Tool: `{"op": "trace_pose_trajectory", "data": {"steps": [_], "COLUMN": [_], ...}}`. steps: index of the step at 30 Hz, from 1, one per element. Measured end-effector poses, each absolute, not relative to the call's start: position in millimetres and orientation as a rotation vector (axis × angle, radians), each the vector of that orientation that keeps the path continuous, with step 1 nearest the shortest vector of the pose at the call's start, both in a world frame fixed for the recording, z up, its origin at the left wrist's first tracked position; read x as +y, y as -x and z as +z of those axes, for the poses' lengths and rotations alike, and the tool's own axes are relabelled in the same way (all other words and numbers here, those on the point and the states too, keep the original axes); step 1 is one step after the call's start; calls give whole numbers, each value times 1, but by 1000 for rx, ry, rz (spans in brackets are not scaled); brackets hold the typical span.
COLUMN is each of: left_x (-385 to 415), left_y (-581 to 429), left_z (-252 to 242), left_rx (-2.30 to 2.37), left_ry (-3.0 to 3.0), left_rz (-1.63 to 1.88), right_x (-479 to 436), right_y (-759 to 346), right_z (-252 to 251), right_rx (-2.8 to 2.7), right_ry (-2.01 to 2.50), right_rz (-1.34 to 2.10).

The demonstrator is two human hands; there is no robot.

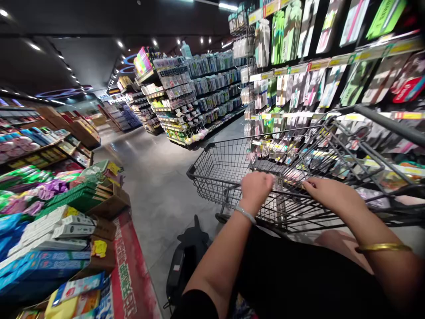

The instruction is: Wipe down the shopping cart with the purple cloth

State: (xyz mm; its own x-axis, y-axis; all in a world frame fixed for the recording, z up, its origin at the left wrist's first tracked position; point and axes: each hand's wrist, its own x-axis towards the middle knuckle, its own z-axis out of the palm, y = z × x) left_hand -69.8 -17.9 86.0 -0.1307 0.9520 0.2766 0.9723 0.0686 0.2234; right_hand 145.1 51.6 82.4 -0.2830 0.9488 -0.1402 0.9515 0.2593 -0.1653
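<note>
A dark wire shopping cart (215, 166) stands in front of me, its side running along my hands. My left hand (256, 188), with a pale bracelet at the wrist, is closed at the cart's near top rail; what its fingers hold is hidden. To its right, my right hand (327, 191) reaches over the cart's side, fingers bent together at the rim, with a gold bangle further up the arm. Whether something small is between those fingers I cannot make out.
Shelves of hanging packages (312, 88) rise behind the cart on the right. A low display of boxed goods (66, 228) borders the left. Grey floor (142, 177) runs between, and a black object (187, 257) is low beside me. More shelving (212, 84) stands ahead.
</note>
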Motion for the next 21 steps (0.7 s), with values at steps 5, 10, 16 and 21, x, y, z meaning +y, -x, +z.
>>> {"op": "trace_pose_trajectory", "data": {"steps": [5,10,16,21], "left_x": [-34,-29,-36,-56], "left_y": [61,144,111,94], "left_z": [65,75,56,35], "left_rx": [-1743,-2190,-2086,-1669], "left_ry": [2295,1915,1946,2249], "left_rz": [-620,-645,-688,-616], "right_x": [49,45,47,47], "right_y": [-147,-146,-147,-150], "right_z": [88,91,92,92], "right_rx": [2465,2463,2429,2413], "right_ry": [-1899,-1895,-1921,-1924], "right_rz": [-319,-323,-284,-273]}}
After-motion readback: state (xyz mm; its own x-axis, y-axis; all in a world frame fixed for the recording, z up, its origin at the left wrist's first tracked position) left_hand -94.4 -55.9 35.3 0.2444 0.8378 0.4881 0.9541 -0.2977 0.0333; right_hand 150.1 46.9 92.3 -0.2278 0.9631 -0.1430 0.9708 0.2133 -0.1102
